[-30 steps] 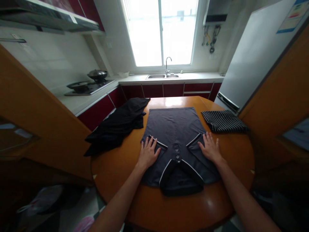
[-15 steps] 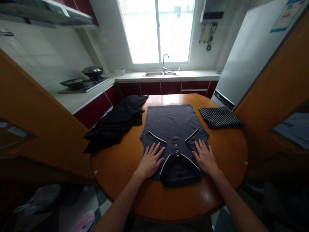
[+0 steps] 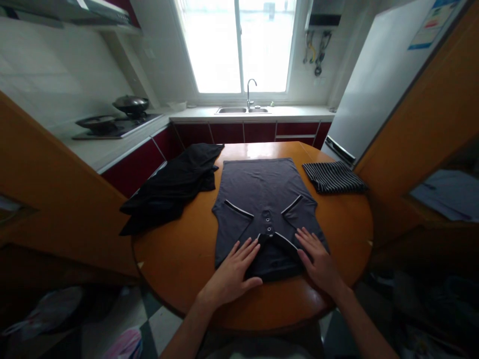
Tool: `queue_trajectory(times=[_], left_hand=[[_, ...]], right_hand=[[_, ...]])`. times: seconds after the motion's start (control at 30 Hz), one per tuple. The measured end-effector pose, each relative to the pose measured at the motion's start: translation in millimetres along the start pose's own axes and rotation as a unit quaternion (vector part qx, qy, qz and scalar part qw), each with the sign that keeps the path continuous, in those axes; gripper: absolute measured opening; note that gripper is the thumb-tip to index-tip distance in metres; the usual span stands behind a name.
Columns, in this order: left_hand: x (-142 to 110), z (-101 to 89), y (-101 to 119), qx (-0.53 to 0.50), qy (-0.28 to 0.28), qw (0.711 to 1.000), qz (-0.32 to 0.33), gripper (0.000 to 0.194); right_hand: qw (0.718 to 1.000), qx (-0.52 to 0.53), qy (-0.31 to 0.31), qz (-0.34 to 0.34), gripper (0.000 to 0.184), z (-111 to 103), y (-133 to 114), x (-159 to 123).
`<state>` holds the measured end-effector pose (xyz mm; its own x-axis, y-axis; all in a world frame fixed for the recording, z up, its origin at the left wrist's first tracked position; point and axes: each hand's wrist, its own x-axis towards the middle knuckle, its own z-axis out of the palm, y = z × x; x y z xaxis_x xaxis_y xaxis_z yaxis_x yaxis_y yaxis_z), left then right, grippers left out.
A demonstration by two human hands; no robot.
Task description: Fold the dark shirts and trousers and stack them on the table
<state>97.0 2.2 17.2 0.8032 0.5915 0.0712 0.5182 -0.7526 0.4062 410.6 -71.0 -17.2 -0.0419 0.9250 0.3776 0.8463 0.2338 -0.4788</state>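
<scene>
A dark grey polo shirt (image 3: 258, 184) lies flat on the round wooden table, its collar toward me and its sleeves folded inward over the front. White piping edges the cuffs and the black collar (image 3: 286, 243). My left hand (image 3: 235, 271) rests at the left side of the collar, fingers stretched and thumb apart, hiding part of it. Flat against the shirt by the collar's right tip lies my right hand (image 3: 318, 259), its fingers extended. Neither hand grips the cloth.
Crumpled black clothing (image 3: 172, 184) lies at the table's left. A folded black-and-white striped cloth (image 3: 334, 177) is at the right of the wooden table (image 3: 168, 264). Beyond are a sink (image 3: 232, 110), a stove with pans (image 3: 130, 103) and a fridge (image 3: 370, 85).
Both hands have slid nearer the collar, the left one now covering its left side. The collar's upper part now lies flatter. The whole view has shifted slightly.
</scene>
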Motion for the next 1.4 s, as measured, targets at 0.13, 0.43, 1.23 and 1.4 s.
queue_trajectory(times=[0.13,0.43,1.23,1.4], left_hand=[[-4,-0.1,-1,-0.008,-0.014,1.0,0.012,0.097],[-25,9.3,-2,-0.03,0.037,0.999,0.012,0.074],[-61,7.9,-4,-0.027,0.108,0.993,0.036,0.052],[-55,5.5,1,-0.065,0.129,0.99,0.005,0.043]], right_hand=[[0.996,0.028,-0.073,-0.052,0.056,-7,-11,-9],[0.99,0.044,-0.121,-0.064,0.066,-19,-2,-23],[0.996,0.033,-0.055,-0.067,0.063,-15,-35,-45],[0.995,0.054,-0.03,-0.08,0.045,-11,-35,-38]])
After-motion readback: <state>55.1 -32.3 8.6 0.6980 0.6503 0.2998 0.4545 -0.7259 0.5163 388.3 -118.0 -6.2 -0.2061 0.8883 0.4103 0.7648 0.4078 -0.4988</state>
